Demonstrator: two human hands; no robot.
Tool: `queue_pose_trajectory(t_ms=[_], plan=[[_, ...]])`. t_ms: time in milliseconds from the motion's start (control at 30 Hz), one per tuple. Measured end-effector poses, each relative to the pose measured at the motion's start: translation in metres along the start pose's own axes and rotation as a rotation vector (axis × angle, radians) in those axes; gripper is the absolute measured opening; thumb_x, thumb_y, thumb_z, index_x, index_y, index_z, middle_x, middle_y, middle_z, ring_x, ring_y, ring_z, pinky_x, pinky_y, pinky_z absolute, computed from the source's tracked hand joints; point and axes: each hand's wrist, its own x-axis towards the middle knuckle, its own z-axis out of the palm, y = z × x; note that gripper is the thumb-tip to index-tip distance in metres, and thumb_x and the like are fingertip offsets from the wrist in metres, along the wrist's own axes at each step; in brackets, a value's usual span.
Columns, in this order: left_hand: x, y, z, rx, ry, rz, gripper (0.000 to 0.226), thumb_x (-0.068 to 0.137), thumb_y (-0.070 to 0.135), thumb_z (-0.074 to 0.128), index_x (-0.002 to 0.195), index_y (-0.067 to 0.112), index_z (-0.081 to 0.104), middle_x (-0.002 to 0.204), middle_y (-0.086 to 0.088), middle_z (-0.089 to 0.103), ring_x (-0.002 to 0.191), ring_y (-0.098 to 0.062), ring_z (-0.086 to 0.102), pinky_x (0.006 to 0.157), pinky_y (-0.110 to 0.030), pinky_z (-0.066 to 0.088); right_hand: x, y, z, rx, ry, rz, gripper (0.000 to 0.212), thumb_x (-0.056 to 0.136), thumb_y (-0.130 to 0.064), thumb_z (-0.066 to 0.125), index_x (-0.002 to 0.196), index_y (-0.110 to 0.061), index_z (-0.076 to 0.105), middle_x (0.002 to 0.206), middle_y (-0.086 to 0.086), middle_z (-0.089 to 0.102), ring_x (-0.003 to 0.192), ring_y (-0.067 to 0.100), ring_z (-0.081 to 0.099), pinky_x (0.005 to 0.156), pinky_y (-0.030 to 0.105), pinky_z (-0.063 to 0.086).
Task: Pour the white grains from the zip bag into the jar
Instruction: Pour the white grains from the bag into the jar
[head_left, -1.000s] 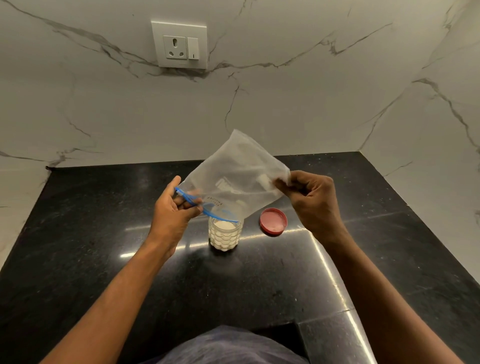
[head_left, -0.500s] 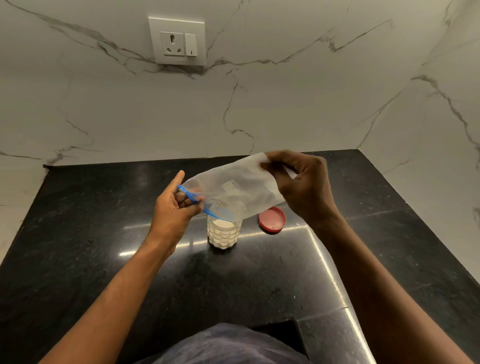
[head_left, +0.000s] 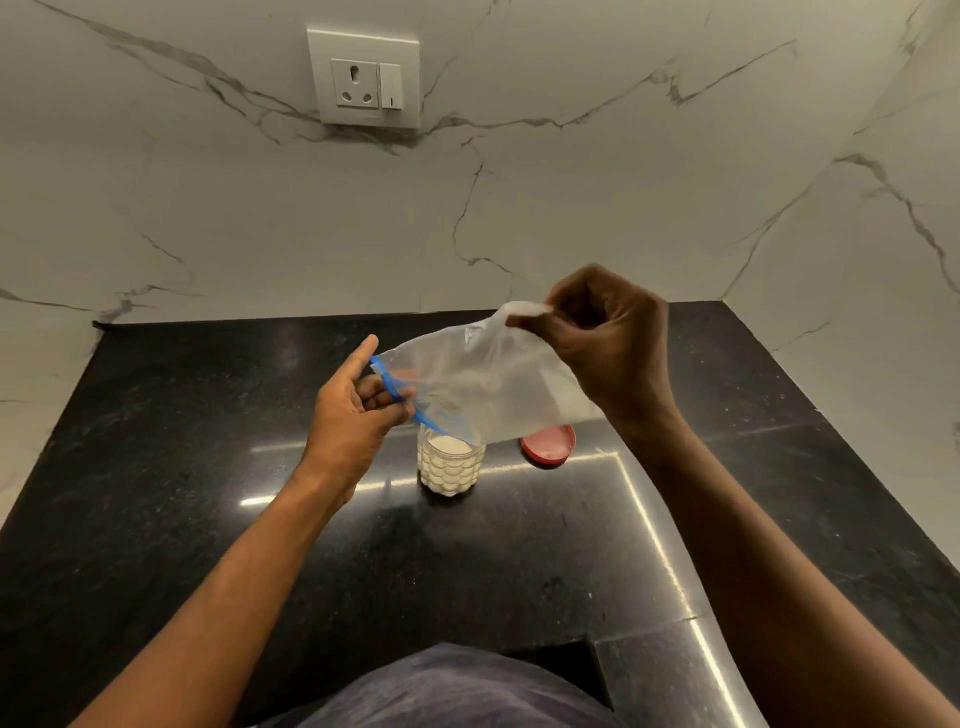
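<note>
Jar (head_left: 451, 467) on counter (head_left: 208, 519), lid (head_left: 549, 445) just right; bag (head_left: 493, 384) above jar; socket (head_left: 363, 78) on wall behind.

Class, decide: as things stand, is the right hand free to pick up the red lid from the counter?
Probably not yet: the right hand is pinching the zip bag's raised corner, and the bag hangs over part of the red lid.

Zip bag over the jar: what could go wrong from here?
The jar looks nearly full of grains, so any left in the bag may spill onto the counter. No hand steadies the jar: the left hand holds the bag's mouth, the right hand its far corner, so a bump could tip it.
</note>
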Motion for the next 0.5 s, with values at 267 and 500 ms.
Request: queue_pose_trajectory(t_ms=[267,500], plan=[[0.0002,0.0028,-0.0002,0.007,0.002,0.012,0.087,0.09,-0.013,0.071,0.162,0.016,0.033,0.095,0.015,0.082,0.097,-0.006,0.078,0.081,-0.018,0.061,-0.0014,-0.0004,0.0021,-0.005,-0.016,-0.008,0.009,0.084,-0.003,0.081,0.082,-0.004,0.072,0.076,0.004,0.074,0.069,0.012,0.07,0.065,0.035,0.062],[-0.0007,-0.0004,-0.003,0.015,0.003,0.006,0.085,0.089,-0.013,0.073,0.16,0.017,0.038,0.101,0.016,0.082,0.102,-0.009,0.078,0.081,-0.018,0.062,-0.0038,-0.0019,0.0014,-0.044,-0.09,-0.059,0.007,0.087,0.002,0.078,0.087,-0.003,0.073,0.081,0.001,0.074,0.073,0.012,0.071,0.068,0.04,0.062]])
